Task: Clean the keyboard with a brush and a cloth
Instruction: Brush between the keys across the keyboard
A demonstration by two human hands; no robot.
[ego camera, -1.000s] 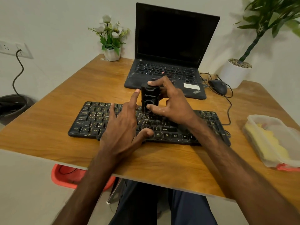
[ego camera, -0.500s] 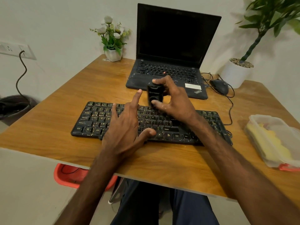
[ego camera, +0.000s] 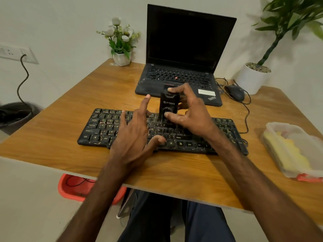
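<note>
A dusty black keyboard [ego camera: 101, 126] lies across the middle of the wooden table [ego camera: 73, 102]. My right hand [ego camera: 190, 114] grips a black block-shaped brush [ego camera: 168, 105] upright, thumb on its front and a finger on its top, with its lower end on the keys near the keyboard's middle. My left hand [ego camera: 136, 135] lies flat on the keyboard's middle with fingers spread and straight, holding the board down. A yellow cloth [ego camera: 286, 151] sits inside a clear plastic box [ego camera: 297, 135] at the right edge of the table.
An open black laptop [ego camera: 183, 55] stands behind the keyboard. A black mouse [ego camera: 235, 92] and its cable lie at the back right beside a white plant pot [ego camera: 251, 79]. A small flower pot [ego camera: 121, 57] sits at the back left.
The brush in my right hand swept away toward the keyboard's far edge and back down onto the middle keys. My left hand stayed flat on the keyboard.
</note>
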